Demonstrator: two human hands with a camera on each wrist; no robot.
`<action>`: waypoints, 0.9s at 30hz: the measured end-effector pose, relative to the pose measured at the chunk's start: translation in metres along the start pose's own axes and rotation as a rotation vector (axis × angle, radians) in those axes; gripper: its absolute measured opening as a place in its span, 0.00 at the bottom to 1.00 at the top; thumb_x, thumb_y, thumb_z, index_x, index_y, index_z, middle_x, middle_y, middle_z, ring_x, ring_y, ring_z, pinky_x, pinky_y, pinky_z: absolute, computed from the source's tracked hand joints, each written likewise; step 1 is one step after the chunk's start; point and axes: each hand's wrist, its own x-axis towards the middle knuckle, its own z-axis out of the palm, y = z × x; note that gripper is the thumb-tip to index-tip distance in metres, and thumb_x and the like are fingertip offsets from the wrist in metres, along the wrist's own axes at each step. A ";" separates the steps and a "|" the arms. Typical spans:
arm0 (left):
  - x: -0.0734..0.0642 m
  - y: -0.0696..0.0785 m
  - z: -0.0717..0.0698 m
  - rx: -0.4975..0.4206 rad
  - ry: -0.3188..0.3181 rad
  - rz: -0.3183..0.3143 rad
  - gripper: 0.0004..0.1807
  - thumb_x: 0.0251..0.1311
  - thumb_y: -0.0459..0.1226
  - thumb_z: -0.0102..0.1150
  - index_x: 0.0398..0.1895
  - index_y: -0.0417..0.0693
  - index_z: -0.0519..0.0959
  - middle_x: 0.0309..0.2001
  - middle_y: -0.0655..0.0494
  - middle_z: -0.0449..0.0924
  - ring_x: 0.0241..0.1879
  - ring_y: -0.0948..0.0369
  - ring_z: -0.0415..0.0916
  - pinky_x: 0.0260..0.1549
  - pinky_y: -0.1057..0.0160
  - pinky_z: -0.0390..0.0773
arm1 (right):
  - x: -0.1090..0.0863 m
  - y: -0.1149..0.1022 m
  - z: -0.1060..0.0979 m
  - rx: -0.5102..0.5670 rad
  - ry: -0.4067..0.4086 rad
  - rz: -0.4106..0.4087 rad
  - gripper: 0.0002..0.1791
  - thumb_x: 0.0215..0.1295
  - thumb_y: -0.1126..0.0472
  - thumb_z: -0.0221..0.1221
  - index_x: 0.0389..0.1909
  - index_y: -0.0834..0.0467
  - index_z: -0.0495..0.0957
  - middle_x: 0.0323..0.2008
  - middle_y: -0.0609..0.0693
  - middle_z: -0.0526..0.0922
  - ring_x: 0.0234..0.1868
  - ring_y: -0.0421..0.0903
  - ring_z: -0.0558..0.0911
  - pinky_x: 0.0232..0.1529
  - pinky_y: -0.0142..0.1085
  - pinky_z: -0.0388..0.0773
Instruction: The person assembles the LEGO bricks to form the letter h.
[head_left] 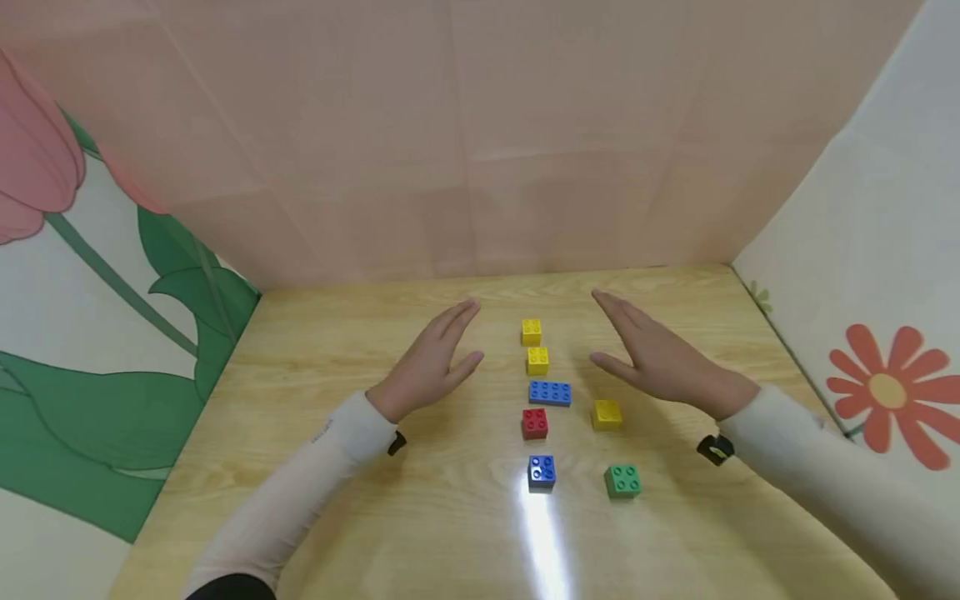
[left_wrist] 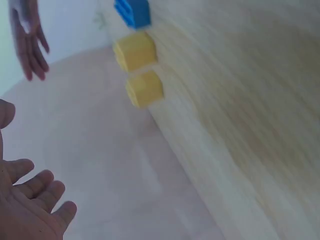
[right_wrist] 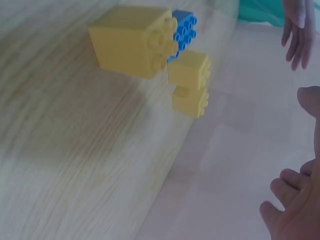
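Both hands hover above a wooden table, fingers straight and palms facing each other. My left hand (head_left: 430, 364) is left of a column of toy bricks and holds nothing. To the right of that column, my right hand (head_left: 660, 357) is likewise bare. Running from far to near between them are a yellow brick (head_left: 531, 332), a second yellow brick (head_left: 537, 360), a long blue brick (head_left: 550, 392), a red brick (head_left: 534, 423) and a square blue brick (head_left: 542, 472). Nearest the right hand lies another yellow brick (head_left: 607, 414), with a green brick (head_left: 622, 481) closer to the front.
The wooden table (head_left: 315, 333) meets a pinkish backdrop (head_left: 465, 167) at its far edge. A tulip-printed panel (head_left: 97, 433) borders the left side, and a white panel with a red flower (head_left: 888, 390) the right. Light glares on the tabletop at the front.
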 end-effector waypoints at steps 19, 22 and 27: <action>-0.027 0.057 0.023 -0.314 -0.214 -0.040 0.32 0.69 0.54 0.52 0.73 0.59 0.62 0.70 0.61 0.61 0.69 0.60 0.59 0.65 0.55 0.65 | -0.058 -0.017 -0.006 0.046 0.040 -0.228 0.35 0.64 0.43 0.62 0.68 0.53 0.67 0.62 0.47 0.73 0.61 0.48 0.74 0.56 0.48 0.76; -0.029 0.063 0.025 -0.342 -0.251 -0.058 0.31 0.67 0.55 0.53 0.72 0.62 0.63 0.69 0.62 0.63 0.68 0.61 0.60 0.64 0.55 0.66 | -0.063 -0.020 -0.002 0.064 0.006 -0.227 0.32 0.63 0.42 0.62 0.64 0.53 0.71 0.59 0.45 0.76 0.59 0.47 0.76 0.54 0.46 0.77; -0.035 0.069 0.034 -0.359 -0.299 -0.050 0.32 0.65 0.56 0.56 0.70 0.60 0.66 0.67 0.62 0.67 0.66 0.62 0.64 0.62 0.57 0.69 | -0.068 -0.022 0.011 0.085 -0.086 -0.221 0.27 0.64 0.41 0.60 0.57 0.54 0.78 0.54 0.43 0.80 0.54 0.43 0.79 0.52 0.42 0.79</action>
